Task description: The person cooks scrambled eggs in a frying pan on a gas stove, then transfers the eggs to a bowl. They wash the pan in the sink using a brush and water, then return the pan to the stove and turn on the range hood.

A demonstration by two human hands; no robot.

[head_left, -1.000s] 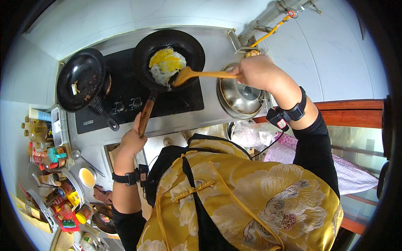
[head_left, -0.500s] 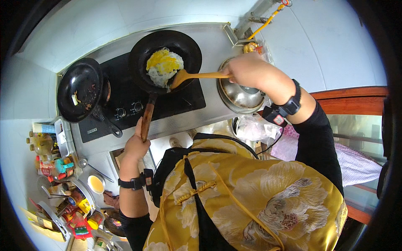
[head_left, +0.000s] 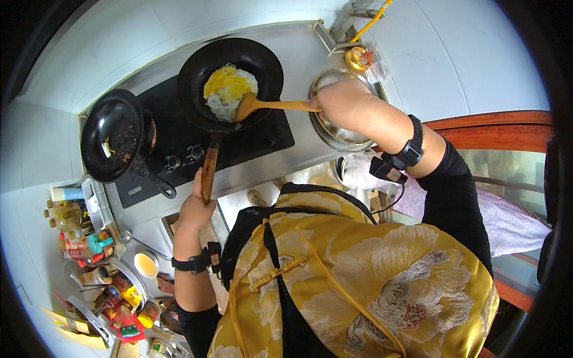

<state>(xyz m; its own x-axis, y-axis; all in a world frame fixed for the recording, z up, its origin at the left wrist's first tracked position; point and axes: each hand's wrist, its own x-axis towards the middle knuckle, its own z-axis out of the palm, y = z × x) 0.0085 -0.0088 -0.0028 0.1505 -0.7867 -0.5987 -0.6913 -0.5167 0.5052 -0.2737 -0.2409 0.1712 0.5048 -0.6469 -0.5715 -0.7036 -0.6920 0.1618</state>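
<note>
Left hand [head_left: 197, 213] grips the wok handle [head_left: 209, 173]; right hand [head_left: 346, 105] grips a wooden spatula [head_left: 280, 105] (blade [head_left: 245, 107] at the edge of the egg [head_left: 222, 82]). A rough shove could tear it.

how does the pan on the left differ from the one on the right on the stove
The right pan holds a yellow-and-white egg; the left pan holds only a small pale scrap and brown bits. The right pan has a brown wooden handle, while the left pan's handle is black. The left hand grips the right pan's handle; the left pan is not held. Both are round, dark pans at the stove.
</note>
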